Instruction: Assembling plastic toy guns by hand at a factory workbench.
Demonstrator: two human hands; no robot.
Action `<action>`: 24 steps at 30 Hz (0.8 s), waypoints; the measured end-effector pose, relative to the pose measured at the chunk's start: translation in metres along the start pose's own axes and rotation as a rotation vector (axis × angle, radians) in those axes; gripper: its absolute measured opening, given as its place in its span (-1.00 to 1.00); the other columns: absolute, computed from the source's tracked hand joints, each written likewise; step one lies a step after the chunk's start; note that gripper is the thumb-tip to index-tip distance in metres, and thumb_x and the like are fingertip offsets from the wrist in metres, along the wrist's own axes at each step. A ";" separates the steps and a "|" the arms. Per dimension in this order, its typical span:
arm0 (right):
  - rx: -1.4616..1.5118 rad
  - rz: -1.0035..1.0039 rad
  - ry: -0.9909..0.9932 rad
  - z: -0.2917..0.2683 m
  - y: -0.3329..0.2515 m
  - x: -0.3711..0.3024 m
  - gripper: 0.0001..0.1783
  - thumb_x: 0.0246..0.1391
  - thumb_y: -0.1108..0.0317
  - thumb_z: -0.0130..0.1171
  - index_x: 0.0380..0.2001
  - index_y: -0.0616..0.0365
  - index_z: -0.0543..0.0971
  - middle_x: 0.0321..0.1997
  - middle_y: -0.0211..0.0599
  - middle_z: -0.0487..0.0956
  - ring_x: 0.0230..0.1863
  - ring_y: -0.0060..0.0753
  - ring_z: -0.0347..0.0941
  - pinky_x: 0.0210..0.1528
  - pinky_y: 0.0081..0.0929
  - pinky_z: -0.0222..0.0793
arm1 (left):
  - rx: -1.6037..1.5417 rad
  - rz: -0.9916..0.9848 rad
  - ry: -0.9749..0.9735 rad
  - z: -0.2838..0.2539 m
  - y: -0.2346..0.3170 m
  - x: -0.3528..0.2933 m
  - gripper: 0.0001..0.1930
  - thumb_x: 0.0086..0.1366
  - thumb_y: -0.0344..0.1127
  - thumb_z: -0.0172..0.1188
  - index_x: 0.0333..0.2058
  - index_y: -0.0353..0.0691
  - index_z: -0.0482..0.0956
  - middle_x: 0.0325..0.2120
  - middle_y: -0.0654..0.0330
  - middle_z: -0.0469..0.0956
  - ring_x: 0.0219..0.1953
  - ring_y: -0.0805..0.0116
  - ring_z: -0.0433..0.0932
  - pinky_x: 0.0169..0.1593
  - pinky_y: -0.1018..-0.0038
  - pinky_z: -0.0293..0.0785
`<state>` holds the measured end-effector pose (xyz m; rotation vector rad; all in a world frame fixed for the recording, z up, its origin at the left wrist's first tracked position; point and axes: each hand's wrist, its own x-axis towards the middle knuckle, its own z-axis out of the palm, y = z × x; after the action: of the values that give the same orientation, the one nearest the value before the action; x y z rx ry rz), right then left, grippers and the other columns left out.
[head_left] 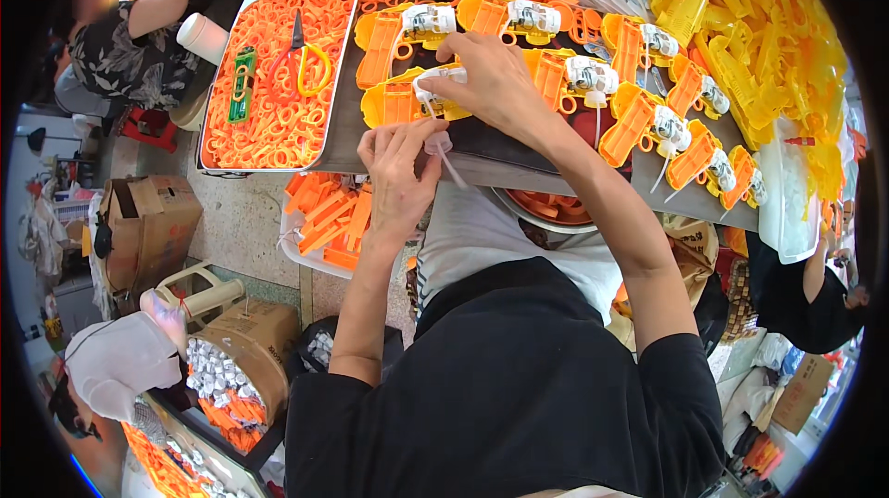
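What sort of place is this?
Likely a toy assembly workshop: rows of open orange-and-yellow toys on the table, a tray of loose orange parts, a heap of yellow plastic pieces.

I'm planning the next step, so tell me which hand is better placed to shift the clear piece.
Left, most likely: the left hand has its fingers at the clear piece, while the right hand is farther up, over the toy.

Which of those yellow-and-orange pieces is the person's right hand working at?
The leftmost piece in the lower row: the right hand has its fingers at its white part; no hand is at the others.
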<state>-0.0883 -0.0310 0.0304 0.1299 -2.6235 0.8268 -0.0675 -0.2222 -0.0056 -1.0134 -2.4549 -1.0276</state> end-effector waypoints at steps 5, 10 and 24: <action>-0.013 0.084 -0.248 0.008 0.011 0.015 -0.59 -0.05 0.16 0.35 -0.17 0.18 0.64 -0.17 -0.11 0.67 -0.06 -0.04 0.57 0.03 -0.13 0.38 | -0.126 -0.053 -0.037 -0.009 -0.004 -0.002 -0.48 0.03 -0.56 0.26 0.04 -0.10 0.56 -0.12 0.23 0.62 0.02 0.28 0.49 0.26 0.25 0.09; 0.013 0.068 -0.275 0.014 0.015 0.022 -0.62 -0.10 0.23 0.37 -0.20 0.18 0.67 -0.20 -0.11 0.68 -0.11 -0.01 0.59 0.00 -0.20 0.45 | -0.311 -0.160 -0.040 -0.017 -0.010 0.000 -0.61 0.13 -0.50 0.28 -0.02 -0.17 0.62 -0.11 0.13 0.64 0.02 0.20 0.55 0.23 0.19 0.27; -0.046 0.285 -0.474 0.009 0.008 0.051 -0.68 -0.25 0.28 0.50 -0.30 -0.12 0.72 -0.18 -0.31 0.69 -0.01 -0.17 0.59 -0.09 -0.20 0.49 | 0.123 0.196 -0.064 -0.001 -0.014 0.043 -0.71 0.16 -0.34 0.32 -0.10 -0.03 0.67 -0.30 0.32 0.65 -0.16 0.35 0.52 0.13 0.28 0.16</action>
<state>-0.1401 -0.0278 0.0395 -0.0737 -3.1576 0.9180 -0.1082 -0.2083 0.0096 -1.2330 -2.3774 -0.7840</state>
